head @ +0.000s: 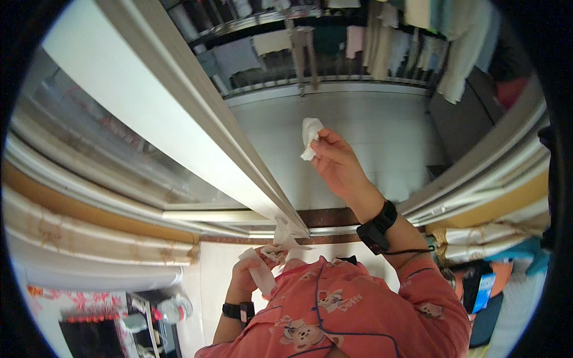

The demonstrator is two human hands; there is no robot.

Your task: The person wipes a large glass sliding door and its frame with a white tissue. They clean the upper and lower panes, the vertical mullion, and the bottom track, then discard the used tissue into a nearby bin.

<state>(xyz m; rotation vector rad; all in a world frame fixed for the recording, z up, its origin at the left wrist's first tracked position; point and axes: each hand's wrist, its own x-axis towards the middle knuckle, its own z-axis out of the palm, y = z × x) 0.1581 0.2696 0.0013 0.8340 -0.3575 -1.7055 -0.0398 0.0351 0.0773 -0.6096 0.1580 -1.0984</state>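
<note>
My right hand is stretched forward through the open doorway, pinching a crumpled white tissue between thumb and fingertips. Lower down, close to my body, my left hand holds several white tissues, some flat and some crumpled. One loose sheet hangs by the foot of the white sliding door frame; whether it touches the frame I cannot tell. The door's edge stands between my left hand and the balcony floor.
Clothes hang along a balcony railing ahead. A door track crosses the floor before me. Curtains hang at both sides. Lower left, a plastic bottle stands near a dark screen; a bag lies at right.
</note>
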